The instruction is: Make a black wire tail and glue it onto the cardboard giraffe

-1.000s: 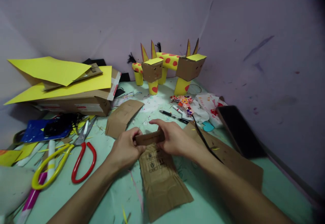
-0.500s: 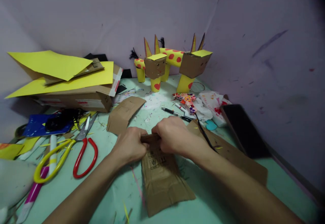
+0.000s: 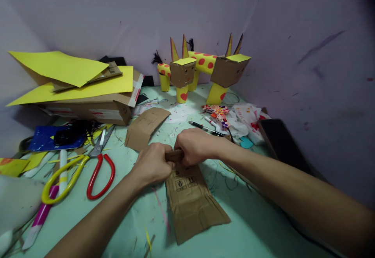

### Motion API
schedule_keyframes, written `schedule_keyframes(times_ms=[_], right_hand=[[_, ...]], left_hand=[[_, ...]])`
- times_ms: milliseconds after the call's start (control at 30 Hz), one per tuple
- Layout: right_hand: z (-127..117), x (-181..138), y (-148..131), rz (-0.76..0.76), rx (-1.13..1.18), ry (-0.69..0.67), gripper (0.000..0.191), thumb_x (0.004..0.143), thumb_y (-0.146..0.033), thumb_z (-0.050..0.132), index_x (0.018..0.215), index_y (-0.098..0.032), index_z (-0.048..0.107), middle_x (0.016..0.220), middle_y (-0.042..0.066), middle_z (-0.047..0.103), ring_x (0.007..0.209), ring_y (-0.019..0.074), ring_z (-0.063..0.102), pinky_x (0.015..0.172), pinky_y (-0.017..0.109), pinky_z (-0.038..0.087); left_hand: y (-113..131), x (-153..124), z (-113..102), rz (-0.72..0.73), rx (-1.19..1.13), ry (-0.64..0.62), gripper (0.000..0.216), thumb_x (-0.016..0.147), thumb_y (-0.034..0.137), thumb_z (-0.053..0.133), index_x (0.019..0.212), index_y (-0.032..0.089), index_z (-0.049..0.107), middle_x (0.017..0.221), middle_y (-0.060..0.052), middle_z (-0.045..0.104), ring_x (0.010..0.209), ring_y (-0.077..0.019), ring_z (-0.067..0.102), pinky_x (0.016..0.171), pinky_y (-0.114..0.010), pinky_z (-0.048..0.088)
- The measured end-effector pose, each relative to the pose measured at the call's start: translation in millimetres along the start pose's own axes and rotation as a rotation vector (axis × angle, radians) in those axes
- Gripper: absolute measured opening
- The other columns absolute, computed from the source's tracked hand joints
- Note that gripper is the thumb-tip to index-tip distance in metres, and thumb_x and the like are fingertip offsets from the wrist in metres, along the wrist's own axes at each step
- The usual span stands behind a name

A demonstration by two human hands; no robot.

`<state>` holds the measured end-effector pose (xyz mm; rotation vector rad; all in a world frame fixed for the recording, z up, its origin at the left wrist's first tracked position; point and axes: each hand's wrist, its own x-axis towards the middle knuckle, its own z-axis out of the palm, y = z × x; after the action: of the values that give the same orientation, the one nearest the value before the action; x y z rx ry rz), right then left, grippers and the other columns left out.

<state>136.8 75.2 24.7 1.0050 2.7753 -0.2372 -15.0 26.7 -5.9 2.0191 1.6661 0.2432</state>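
A strip of brown cardboard with printed symbols lies in front of me, its far end bent up into a fold. My left hand is closed on the left side of that fold, thumb pressing near its edge. On the right side of the same fold, my right hand is closed too, with the fingers curled over it. The fingertips and part of the fold are hidden. Just beyond my left hand rests a loose cardboard piece. A black pen lies past my right hand.
Scissors with yellow and red handles lie left, beside a purple marker. Yellow sheets top a cardboard box. Two spotted cardboard animals stand at the back. A phone is at right, partly behind my forearm.
Both hands keep their grip on the cardboard fold. My right forearm has swung outward, now covering more of the cardboard and phone at right. The view has shifted slightly.
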Motion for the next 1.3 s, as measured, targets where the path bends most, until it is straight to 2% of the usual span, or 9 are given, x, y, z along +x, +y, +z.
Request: schedule_keyframes(times_ms=[167,400,500,667,867,1067,1200,1300], right_hand=[[3,-10,-11,0.001,-0.064,0.06,0.019,0.064,-0.026,0.059,0.076,-0.019,0.072,0.071,0.009,0.072,0.064,0.0231,0.064,0.049,0.027,0.032],[21,-27,-20,-0.029,-0.043,0.124,0.016,0.067,-0.023,0.057,0.076,-0.016,0.068,0.075,0.008,0.069,0.065,0.0224,0.064,0.049,0.028,0.031],[26,-29,-19,-0.005,-0.051,0.153,0.018,0.069,-0.022,0.055,0.081,-0.016,0.068,0.079,0.008,0.069,0.068,0.0225,0.064,0.048,0.028,0.031],[22,-29,-8,0.037,-0.059,0.108,0.022,0.067,-0.021,0.056,0.085,-0.019,0.069,0.079,0.007,0.071,0.069,0.0217,0.064,0.049,0.027,0.03],[11,-24,0,-0.024,-0.08,0.062,0.019,0.065,-0.026,0.059,0.079,-0.017,0.069,0.073,0.009,0.071,0.065,0.0217,0.062,0.049,0.027,0.028],[12,-20,0,-0.129,-0.069,0.01,0.017,0.067,-0.02,0.061,0.081,-0.017,0.068,0.075,0.007,0.07,0.065,0.0197,0.061,0.052,0.027,0.03],[22,-23,-6,-0.096,-0.079,0.089,0.017,0.068,-0.02,0.06,0.083,-0.015,0.066,0.077,0.008,0.068,0.065,0.0198,0.06,0.051,0.028,0.029],[28,-28,-7,-0.056,-0.077,0.133,0.018,0.069,-0.018,0.058,0.085,-0.015,0.065,0.079,0.009,0.067,0.067,0.0198,0.06,0.052,0.028,0.03]], left_hand=[[0,-7,7,0.093,0.011,0.054,0.012,0.062,0.012,0.048,0.062,0.021,0.056,0.062,-0.003,0.062,0.059,-0.0186,0.054,0.052,-0.028,0.027],[1,-14,22,0.339,0.064,0.185,0.008,0.061,0.013,0.048,0.06,0.02,0.047,0.062,-0.004,0.054,0.063,-0.019,0.05,0.057,-0.029,0.029],[-3,-12,21,0.331,0.058,0.151,0.009,0.062,0.011,0.048,0.059,0.02,0.046,0.062,-0.002,0.053,0.062,-0.0176,0.05,0.057,-0.028,0.03],[-8,-9,9,0.244,0.061,0.089,0.014,0.062,0.007,0.046,0.063,0.019,0.052,0.059,0.0,0.057,0.057,-0.0148,0.051,0.05,-0.024,0.028],[-5,-8,4,0.176,0.101,0.08,0.014,0.061,0.01,0.048,0.054,0.02,0.041,0.051,0.002,0.048,0.05,-0.0142,0.044,0.047,-0.025,0.022],[-4,-13,10,0.234,0.091,0.071,0.019,0.065,0.01,0.047,0.059,0.022,0.034,0.058,0.002,0.045,0.054,-0.0141,0.041,0.051,-0.027,0.022],[-6,-15,17,0.336,0.07,0.104,0.018,0.068,0.012,0.047,0.062,0.022,0.034,0.063,0.001,0.043,0.059,-0.0155,0.04,0.054,-0.028,0.023],[-10,-15,14,0.333,0.019,0.08,0.014,0.067,0.009,0.047,0.062,0.021,0.039,0.063,0.001,0.046,0.06,-0.015,0.042,0.054,-0.027,0.026]])
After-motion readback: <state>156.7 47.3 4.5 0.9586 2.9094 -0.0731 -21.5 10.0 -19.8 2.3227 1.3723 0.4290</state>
